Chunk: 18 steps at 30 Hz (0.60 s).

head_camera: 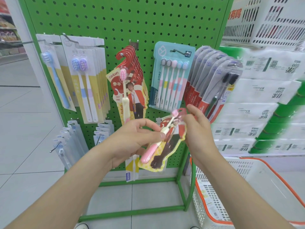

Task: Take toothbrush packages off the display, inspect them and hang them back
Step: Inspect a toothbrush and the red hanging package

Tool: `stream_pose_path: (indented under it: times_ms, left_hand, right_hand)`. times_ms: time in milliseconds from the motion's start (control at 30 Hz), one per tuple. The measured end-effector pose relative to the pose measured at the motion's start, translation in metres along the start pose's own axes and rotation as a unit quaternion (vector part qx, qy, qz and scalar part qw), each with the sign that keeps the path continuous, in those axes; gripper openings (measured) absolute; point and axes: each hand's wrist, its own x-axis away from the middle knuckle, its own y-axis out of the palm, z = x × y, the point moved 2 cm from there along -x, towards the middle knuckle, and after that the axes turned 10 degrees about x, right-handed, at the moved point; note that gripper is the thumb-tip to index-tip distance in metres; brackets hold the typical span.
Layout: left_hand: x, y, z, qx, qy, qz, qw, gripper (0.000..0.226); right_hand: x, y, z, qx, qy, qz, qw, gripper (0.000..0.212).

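One toothbrush package is off the display and held in front of the green pegboard, so by the look of it the task sits in its inspection step, with the hanging-back not yet done. The left hand is closed on the package's middle, thumb pressed across the front, while the right hand pinches its upper end near the hanger cut-out. The package is tilted, head end up and to the right, below the row of matching red cards on their metal hook, which is presumably where it must return. It is a flat, glossy die-cut card, red and yellow with an irregular outline, carrying a clear blister over a brush with pink bristles and a cream-and-pink handle. The pegboard is painted metal, evenly punched with round holes. Neighbouring packs differ: pale rectangular cards to the left, a teal five-brush pouch and long rounded clear shells to the right. A white plastic basket with an orange rim stands on the floor at the right.
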Motion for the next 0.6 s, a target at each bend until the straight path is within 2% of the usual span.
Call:
stream_pose_path:
  times_ms: [67,200,367,500,600]
  left_hand:
    - [-0.0003,-0.0010,0.0009,-0.031,0.007,0.014,0.999,0.033]
    - [0.0010,-0.0006,0.0013,-0.086,0.012,0.029,0.996,0.034]
    - [0.0013,-0.0008,0.0012,-0.107,0.029,0.033,0.993,0.037]
    - [-0.0008,-0.0028,0.0002,-0.117,0.041,0.038,0.992,0.037]
    - [-0.0040,-0.0044,-0.0021,-0.109,0.053,0.045,0.992,0.037]
  right_hand:
    - [-0.0007,-0.0021,0.0027,0.048,-0.035,0.001,0.998,0.037]
    - [0.0013,-0.0042,0.0053,0.091,-0.077,0.009,0.993,0.028]
    - [0.0005,-0.0070,0.0057,0.095,-0.073,0.012,0.993,0.035]
    - [-0.0045,-0.0078,0.0081,0.085,-0.072,0.028,0.993,0.028]
    - [-0.0059,-0.0086,0.0089,0.085,-0.079,0.047,0.992,0.030]
